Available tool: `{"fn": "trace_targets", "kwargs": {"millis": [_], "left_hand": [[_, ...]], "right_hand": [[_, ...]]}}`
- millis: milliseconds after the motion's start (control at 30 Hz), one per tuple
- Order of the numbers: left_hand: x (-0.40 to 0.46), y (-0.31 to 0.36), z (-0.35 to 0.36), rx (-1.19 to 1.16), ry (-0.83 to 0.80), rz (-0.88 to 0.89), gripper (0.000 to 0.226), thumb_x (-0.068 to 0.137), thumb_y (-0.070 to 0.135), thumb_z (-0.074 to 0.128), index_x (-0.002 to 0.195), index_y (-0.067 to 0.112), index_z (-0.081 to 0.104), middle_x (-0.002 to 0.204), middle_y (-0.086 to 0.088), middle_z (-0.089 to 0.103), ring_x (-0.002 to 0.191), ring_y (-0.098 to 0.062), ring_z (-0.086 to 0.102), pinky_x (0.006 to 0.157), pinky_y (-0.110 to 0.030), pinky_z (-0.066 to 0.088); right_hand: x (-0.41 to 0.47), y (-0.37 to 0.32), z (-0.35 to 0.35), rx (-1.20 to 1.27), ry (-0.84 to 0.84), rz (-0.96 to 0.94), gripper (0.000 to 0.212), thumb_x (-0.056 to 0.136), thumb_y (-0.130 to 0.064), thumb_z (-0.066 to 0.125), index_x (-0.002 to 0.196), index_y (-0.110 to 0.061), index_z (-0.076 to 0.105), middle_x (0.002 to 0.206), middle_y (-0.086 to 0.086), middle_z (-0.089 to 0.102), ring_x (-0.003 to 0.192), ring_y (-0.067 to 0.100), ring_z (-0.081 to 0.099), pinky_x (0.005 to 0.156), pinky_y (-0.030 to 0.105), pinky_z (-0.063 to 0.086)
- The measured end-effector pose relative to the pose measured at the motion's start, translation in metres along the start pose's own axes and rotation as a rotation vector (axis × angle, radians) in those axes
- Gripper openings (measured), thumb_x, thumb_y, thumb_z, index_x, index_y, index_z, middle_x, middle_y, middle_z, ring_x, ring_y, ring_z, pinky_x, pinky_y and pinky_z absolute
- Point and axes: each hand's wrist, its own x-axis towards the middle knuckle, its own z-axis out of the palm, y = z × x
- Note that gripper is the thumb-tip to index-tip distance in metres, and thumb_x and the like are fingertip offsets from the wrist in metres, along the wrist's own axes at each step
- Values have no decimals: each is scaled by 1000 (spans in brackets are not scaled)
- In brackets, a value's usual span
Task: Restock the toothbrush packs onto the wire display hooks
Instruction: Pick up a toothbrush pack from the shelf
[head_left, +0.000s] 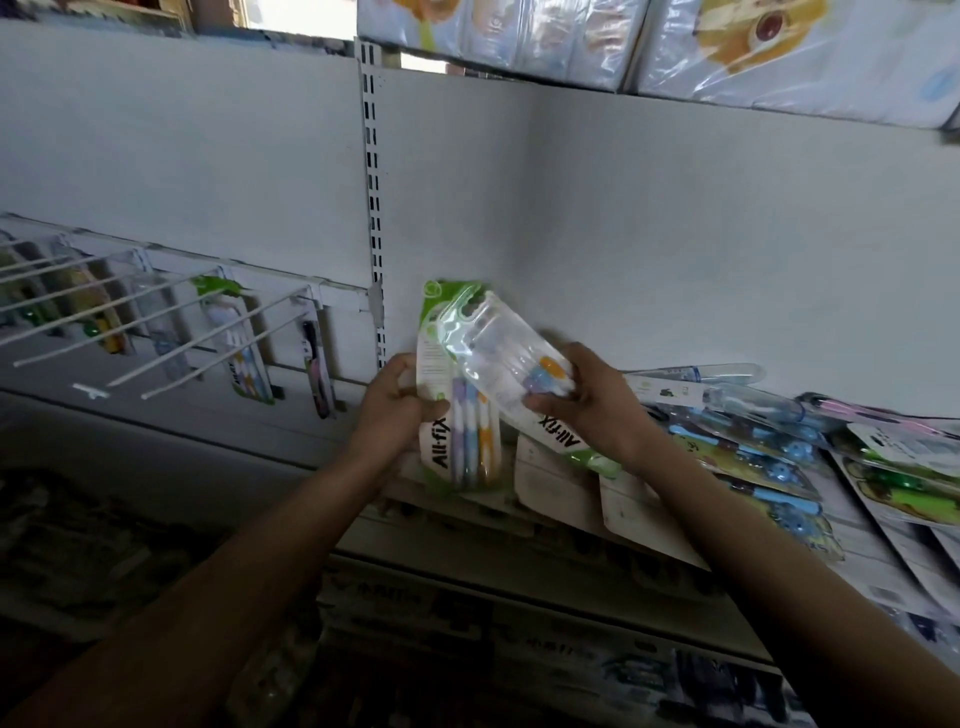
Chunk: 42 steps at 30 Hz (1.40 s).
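Leftward, wire hooks jut from rail, few packs hanging at back, front lengths bare. Slotted upright stands between hooks and hands. Left hand grips upright pack by left edge. Right hand pinches second pack, tilted, overlapping first. Loose packs heaped on shelf at right. Wrapped bundles overhead.

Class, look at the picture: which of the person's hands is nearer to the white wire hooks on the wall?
Left. The left hand holds a pack just right of the wire hooks; the right hand is farther right.
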Motion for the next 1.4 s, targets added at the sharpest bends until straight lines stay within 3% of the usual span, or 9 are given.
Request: {"fn": "trace_targets", "kwargs": {"millis": [67,167,300,433,567,700,933,1233,1400], "left_hand": [[-2,7,-8,-44,25,19,40,86,-10,61,113,20,60,108,-9,72,94,-25,70,60,-26,57],[-4,13,-22,-68,52,71,44,85,-10,62,122,13,60,111,-12,72,99,-29,70,61,-26,56],[-19,22,-42,-51,105,188,43,84,-10,62,119,14,64,106,-4,75,98,-24,71,72,-35,59],[-40,24,-68,-81,147,253,39,84,-16,60,112,13,61,89,6,75,79,-6,72,63,-23,58],[-68,15,-109,3,143,300,42,83,-15,62,110,18,59,87,21,75,83,2,70,65,-19,57],[-100,2,-162,40,88,283,39,84,-14,63,112,14,60,96,12,76,93,-6,72,73,-25,60],[-152,-11,-284,72,31,239,37,85,-12,62,114,11,61,102,3,76,96,-9,72,74,-20,57],[-180,-12,-425,92,127,169,42,87,-7,62,104,31,60,91,27,72,89,8,67,72,-14,54],[-171,-20,-471,65,196,142,42,87,-8,61,105,29,62,92,13,74,87,7,68,65,-10,52]], "right_hand": [[1,-3,-4,120,77,30,33,84,-24,79,92,-37,50,79,-15,61,68,-9,58,61,12,42],[4,-17,-12,339,160,26,27,87,-11,76,91,-26,54,72,-12,62,64,-9,60,61,8,43],[4,-43,-7,533,127,40,11,92,-11,70,91,-20,63,75,-11,71,71,-1,66,65,13,49],[-5,-65,16,628,83,69,9,91,-13,70,89,-21,68,85,3,75,83,20,73,77,36,59],[-23,-94,49,718,53,116,13,90,-5,69,97,-15,70,87,1,76,83,17,73,74,32,58],[-48,-132,92,782,-5,146,23,88,4,67,105,-11,69,98,7,78,93,22,75,81,34,61],[-87,-213,186,695,-84,178,23,84,5,71,99,-12,68,90,-3,78,87,12,75,72,22,57],[-91,-301,307,606,-176,179,30,83,-4,76,112,-1,66,104,11,76,97,21,73,85,32,59],[-65,-317,355,567,-191,246,19,84,-8,76,103,-8,70,98,7,76,93,15,74,84,32,59]]}}
